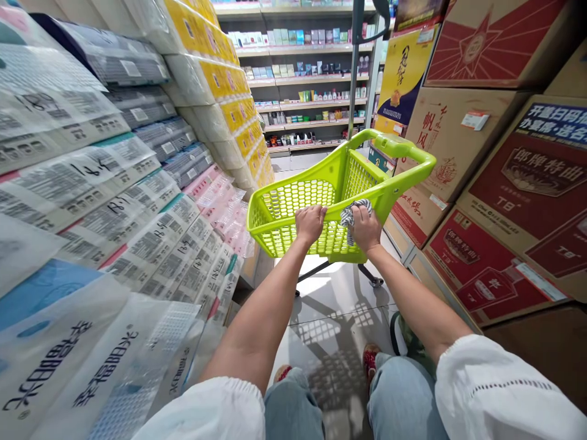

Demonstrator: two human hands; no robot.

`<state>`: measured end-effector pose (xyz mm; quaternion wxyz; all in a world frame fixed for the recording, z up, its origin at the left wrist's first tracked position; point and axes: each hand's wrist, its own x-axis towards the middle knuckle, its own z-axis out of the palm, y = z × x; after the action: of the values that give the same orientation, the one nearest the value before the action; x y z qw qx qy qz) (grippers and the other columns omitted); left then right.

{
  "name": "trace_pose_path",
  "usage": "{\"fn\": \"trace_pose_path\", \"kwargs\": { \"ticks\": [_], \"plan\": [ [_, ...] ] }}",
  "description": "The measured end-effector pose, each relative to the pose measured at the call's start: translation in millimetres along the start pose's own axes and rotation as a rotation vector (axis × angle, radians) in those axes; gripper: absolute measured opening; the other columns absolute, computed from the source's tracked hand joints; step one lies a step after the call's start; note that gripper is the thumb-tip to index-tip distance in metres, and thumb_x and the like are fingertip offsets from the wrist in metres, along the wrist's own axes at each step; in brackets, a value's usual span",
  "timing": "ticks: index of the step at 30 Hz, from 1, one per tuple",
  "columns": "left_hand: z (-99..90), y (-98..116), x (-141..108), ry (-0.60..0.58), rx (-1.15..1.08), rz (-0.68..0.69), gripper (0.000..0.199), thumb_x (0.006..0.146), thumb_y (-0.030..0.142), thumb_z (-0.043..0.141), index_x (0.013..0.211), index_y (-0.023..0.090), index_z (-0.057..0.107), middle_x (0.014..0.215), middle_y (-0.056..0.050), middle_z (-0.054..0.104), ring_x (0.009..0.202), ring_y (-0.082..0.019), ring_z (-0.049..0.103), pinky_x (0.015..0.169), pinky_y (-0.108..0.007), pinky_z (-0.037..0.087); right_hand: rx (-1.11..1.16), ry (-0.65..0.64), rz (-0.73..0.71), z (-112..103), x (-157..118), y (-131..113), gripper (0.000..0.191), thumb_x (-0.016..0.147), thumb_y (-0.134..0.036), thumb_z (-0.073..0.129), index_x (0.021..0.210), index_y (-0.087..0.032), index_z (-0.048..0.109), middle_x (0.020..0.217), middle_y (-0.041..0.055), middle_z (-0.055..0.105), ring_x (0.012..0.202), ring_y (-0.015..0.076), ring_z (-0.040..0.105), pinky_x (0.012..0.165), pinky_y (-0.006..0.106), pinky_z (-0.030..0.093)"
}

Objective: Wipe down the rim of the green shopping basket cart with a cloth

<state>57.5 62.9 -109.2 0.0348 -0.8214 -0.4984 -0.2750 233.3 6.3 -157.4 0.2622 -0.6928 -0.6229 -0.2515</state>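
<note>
A lime-green plastic shopping cart stands side-on in the aisle in front of me, its handle end to the right. My left hand is closed over the near rim of its basket, around the middle. Further right along the same side, my right hand presses a crumpled grey-and-white striped cloth against the rim, fingers curled over it. The basket's perforated inner walls show, while part of the near side is hidden behind my hands.
Stacked plastic-wrapped packs line the left, with yellow-and-white bundles behind them. Cardboard cartons are piled on the right. Shelves of small products cross the back. A thin upright pole rises behind the cart.
</note>
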Motion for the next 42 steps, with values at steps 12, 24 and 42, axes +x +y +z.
{"fn": "trace_pose_path", "kwargs": {
  "ticks": [12, 24, 42],
  "plan": [
    [-6.9, -7, 0, -0.037, 0.021, -0.012, 0.043, 0.098, 0.044, 0.022, 0.084, 0.023, 0.058, 0.095, -0.005, 0.068, 0.096, -0.021, 0.058, 0.083, -0.034, 0.031, 0.026, -0.112, -0.112, -6, 4, -15, 0.039, 0.092, -0.029, 0.037, 0.129, -0.025, 0.051, 0.125, 0.0111, 0.055, 0.098, 0.0255, 0.049, 0.077, 0.036, 0.04],
    [2.8, 43, 19, 0.01, 0.012, -0.002, 0.041, 0.097, 0.044, 0.024, 0.093, 0.02, 0.057, 0.098, -0.009, 0.066, 0.097, -0.024, 0.055, 0.088, -0.038, 0.032, 0.041, -0.043, -0.026, -18, 10, 3, 0.047, 0.087, -0.039, 0.048, 0.13, -0.02, 0.048, 0.131, 0.0122, 0.051, 0.103, 0.0287, 0.046, 0.081, 0.037, 0.041],
    [27.4, 42, 34, 0.024, -0.06, -0.037, 0.034, 0.097, 0.043, 0.028, 0.086, 0.022, 0.054, 0.097, -0.007, 0.064, 0.1, -0.023, 0.052, 0.083, -0.034, 0.032, 0.029, -0.145, 0.067, -2, 5, 13, 0.043, 0.089, -0.036, 0.045, 0.127, -0.017, 0.047, 0.124, 0.0149, 0.053, 0.106, 0.0283, 0.048, 0.081, 0.036, 0.042]
  ]
}}
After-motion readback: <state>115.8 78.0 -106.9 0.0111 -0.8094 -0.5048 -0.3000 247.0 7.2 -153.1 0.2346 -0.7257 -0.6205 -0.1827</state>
